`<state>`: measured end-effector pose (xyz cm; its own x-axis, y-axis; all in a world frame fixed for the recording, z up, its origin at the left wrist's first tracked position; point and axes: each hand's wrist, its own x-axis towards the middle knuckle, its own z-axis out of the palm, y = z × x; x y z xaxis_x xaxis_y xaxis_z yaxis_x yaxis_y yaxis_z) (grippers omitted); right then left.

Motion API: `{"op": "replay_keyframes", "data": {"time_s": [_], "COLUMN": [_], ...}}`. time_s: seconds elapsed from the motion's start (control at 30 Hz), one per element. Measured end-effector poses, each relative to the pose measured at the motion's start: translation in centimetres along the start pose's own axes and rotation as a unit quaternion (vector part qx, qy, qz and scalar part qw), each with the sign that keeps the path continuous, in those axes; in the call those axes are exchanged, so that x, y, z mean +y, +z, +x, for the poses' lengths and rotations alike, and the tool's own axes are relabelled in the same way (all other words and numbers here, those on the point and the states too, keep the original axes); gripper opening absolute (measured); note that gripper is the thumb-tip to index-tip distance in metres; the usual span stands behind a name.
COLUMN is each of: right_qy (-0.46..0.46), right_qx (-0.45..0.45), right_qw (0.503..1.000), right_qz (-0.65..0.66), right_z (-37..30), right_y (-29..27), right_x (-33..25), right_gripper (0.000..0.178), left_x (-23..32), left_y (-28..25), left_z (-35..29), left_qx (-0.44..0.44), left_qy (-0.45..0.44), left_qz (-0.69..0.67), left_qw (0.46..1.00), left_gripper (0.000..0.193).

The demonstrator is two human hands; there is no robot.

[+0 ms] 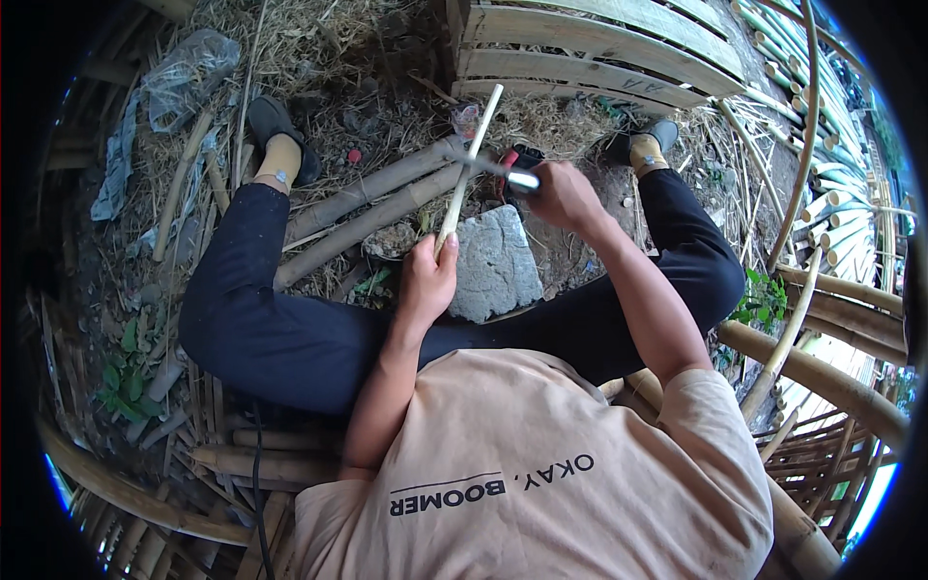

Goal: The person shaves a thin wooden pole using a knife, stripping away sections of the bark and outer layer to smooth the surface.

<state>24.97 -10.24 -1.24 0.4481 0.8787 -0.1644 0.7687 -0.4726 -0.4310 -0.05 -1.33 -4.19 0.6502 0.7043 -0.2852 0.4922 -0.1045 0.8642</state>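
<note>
My left hand (427, 280) is closed around the lower end of a pale bamboo stick (456, 201), which points up and away from me. In my right hand (568, 199) is a knife (523, 181), gripped by its light handle. The blade is smeared by motion and lies across the stick, a little above its middle; whether it touches cannot be made out. Below both hands, between my legs, lies a flat grey stone (498, 263). A small red and black object (522, 159), partly hidden by the knife, rests on the ground beyond.
Two thick bamboo poles (377, 195) lie on straw-covered ground left of the stone. A wooden slatted crate (590, 43) stands ahead. Several cut bamboo poles (839, 217) are stacked at the far right. A clear plastic bag (193, 79) lies at the far left. Bamboo framing surrounds me.
</note>
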Motion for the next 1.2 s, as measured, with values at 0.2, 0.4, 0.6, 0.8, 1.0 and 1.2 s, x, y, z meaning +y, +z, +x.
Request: {"op": "replay_keyframes", "data": {"time_s": [0.2, 0.4, 0.6, 0.8, 1.0, 1.2], "right_qy": [-0.006, -0.01, 0.107, 0.184, 0.163, 0.16], "right_qx": [-0.071, -0.045, 0.004, 0.082, 0.092, 0.119], "right_qw": [0.996, 0.995, 0.992, 0.976, 0.982, 0.978], "right_qz": [-0.051, -0.093, -0.064, -0.087, 0.042, 0.069], "right_z": [-1.3, 0.5, 2.2, 2.5, 2.3, 2.7], "right_y": [1.1, 1.4, 0.4, -5.2, -3.0, -2.9], "right_x": [-3.0, -1.3, 0.8, 6.3, 3.7, 4.4], "right_gripper": [0.019, 0.016, 0.022, 0.045, 0.039, 0.036], "left_x": [0.8, 1.8, 2.6, 3.7, 2.6, 1.4], "left_y": [-0.4, -0.3, -0.3, 0.3, 0.1, -0.5], "left_z": [-0.2, -0.7, -0.8, -2.1, -0.9, -0.6], "left_qx": [0.015, 0.035, 0.043, 0.006, -0.035, -0.058], "left_qy": [0.042, 0.073, 0.09, 0.076, 0.039, -0.029], "left_qz": [0.05, 0.094, 0.085, 0.039, -0.074, -0.164], "left_qw": [0.998, 0.992, 0.991, 0.996, 0.996, 0.984], "left_gripper": [0.039, 0.036, 0.033, 0.032, 0.041, 0.036]}}
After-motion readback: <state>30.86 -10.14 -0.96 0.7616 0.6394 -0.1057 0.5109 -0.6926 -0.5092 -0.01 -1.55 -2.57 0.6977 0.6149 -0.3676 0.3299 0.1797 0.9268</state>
